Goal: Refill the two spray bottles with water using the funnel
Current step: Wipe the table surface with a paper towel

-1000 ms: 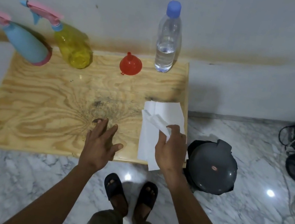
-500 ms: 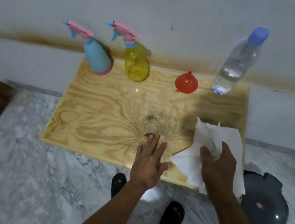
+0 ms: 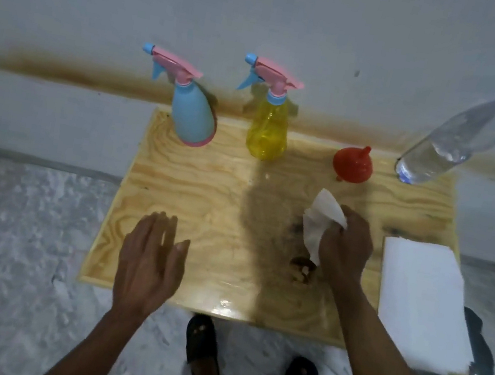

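I have a single view, from the camera worn on the person's head, looking forward and steeply down. It faces the wall (image 3: 269, 11) behind the low wooden table (image 3: 192, 197), whose far edge runs against it. The whole tabletop fits in frame, close below me, with both forearms reaching in from the bottom edge and the sandalled feet (image 3: 248, 370) on the marble floor (image 3: 16, 247) directly beneath.

arms (image 3: 381, 357): bare, sleeveless | feet: black sandals (image 3: 203, 348)
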`<state>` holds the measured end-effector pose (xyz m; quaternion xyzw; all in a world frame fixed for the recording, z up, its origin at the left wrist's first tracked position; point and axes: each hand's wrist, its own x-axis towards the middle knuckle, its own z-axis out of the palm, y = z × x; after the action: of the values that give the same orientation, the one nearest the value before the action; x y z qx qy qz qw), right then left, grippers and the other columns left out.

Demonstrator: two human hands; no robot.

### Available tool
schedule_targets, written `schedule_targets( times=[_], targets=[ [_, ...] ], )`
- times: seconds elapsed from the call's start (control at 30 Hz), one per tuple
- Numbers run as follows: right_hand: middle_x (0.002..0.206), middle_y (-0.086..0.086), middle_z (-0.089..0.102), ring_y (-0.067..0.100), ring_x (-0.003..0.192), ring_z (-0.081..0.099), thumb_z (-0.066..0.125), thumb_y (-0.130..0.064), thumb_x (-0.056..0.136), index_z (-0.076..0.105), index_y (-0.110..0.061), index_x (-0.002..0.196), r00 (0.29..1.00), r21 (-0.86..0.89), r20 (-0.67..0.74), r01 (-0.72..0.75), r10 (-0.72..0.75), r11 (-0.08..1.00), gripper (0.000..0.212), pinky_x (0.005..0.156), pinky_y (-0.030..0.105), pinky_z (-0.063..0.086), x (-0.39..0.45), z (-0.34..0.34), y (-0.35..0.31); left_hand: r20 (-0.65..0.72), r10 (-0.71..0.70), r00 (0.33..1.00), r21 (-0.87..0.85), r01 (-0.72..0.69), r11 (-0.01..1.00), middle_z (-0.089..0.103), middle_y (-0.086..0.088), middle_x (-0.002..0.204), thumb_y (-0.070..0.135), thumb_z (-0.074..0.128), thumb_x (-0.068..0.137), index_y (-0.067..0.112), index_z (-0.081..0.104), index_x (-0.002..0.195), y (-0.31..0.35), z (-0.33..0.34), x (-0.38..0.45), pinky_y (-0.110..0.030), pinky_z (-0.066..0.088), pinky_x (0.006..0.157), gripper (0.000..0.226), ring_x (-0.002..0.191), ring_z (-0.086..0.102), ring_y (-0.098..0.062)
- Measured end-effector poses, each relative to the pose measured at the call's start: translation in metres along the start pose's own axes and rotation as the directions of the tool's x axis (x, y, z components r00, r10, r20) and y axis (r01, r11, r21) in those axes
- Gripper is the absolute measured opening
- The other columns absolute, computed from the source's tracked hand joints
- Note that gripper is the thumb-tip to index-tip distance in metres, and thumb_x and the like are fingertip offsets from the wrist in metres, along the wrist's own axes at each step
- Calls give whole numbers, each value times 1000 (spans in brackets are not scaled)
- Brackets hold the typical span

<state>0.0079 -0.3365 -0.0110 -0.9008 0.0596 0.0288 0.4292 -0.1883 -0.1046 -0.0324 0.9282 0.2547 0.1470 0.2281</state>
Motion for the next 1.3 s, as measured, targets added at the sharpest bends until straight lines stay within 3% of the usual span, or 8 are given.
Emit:
schedule_targets(
  times=[0.17, 0.27, 0.4, 0.63, 0.8, 0.93, 1.0, 1.3],
  targets=[
    [139, 18, 46, 36, 129, 44, 32, -44, 92, 42, -2, 137, 995, -357, 68, 96, -76, 929, 62, 103, 51, 40, 1, 39, 16, 54, -9, 999, 107, 3, 994, 50, -20, 143, 47, 44, 98, 5, 55, 133, -56, -4, 24, -55, 38, 106, 56, 134, 46, -40],
    [161, 10, 24, 30, 149, 19, 16, -53, 99, 18, -12, 154, 985, -525, 130, 167, -115, 835, 68, 115, 59, 20, -2, 48, 23, 85, 2, 996, 160, -16, 987, 47, -19, 146, 49, 41, 98, 7, 54, 135, -67, -1, 26, -58, 35, 107, 58, 136, 43, -39],
    [166, -4, -4, 22, 153, -8, 11, -49, 104, -8, -34, 156, 969, -599, 210, 231, -128, 767, 58, 118, 61, 2, 0, 54, 32, 112, -19, 994, 193, -3, 981, 43, -19, 153, 46, 40, 98, 7, 51, 142, -75, 5, 21, -61, 29, 112, 60, 144, 36, -37],
    [167, -1, -6, 22, 152, -13, 10, -46, 104, 0, -21, 158, 976, -632, 211, 177, -52, 755, 60, 119, 60, 0, -4, 75, 21, 133, -33, 991, 209, 5, 978, 34, -12, 161, 50, 34, 101, 9, 46, 148, -85, 10, 16, -56, 17, 122, 64, 152, 22, -28],
    [166, 10, 6, 28, 153, -1, 8, -44, 99, 8, -7, 156, 986, -595, 146, 149, -76, 790, 68, 115, 66, 10, -18, 112, -7, 137, -32, 990, 207, 3, 978, 32, -10, 162, 51, 31, 101, 11, 44, 149, -88, 12, 16, -55, 15, 123, 64, 153, 20, -25],
    [166, 5, -5, 25, 153, -8, 16, -41, 103, -9, -21, 157, 976, -521, 196, 188, -98, 832, 63, 117, 63, 2, -28, 140, -29, 130, -24, 991, 197, -2, 980, 32, -9, 162, 51, 31, 102, 13, 44, 150, -90, 13, 15, -53, 13, 124, 63, 154, 17, -22],
    [166, 3, -6, 23, 153, -10, 20, -38, 103, -7, -26, 157, 964, -514, 219, 245, -150, 822, 61, 117, 62, 0, -36, 152, -38, 122, -22, 992, 194, -3, 981, 32, -8, 162, 51, 32, 102, 13, 44, 150, -90, 14, 15, -52, 12, 124, 62, 154, 16, -21],
    [167, 1, -2, 22, 152, -11, 23, -34, 103, 3, -16, 158, 917, -492, 346, 358, -199, 794, 61, 118, 60, -6, -51, 194, -73, 100, 4, 995, 181, -22, 983, 33, -8, 161, 49, 35, 102, 14, 45, 149, -94, 15, 14, -51, 13, 125, 60, 154, 17, -21]
  ],
)
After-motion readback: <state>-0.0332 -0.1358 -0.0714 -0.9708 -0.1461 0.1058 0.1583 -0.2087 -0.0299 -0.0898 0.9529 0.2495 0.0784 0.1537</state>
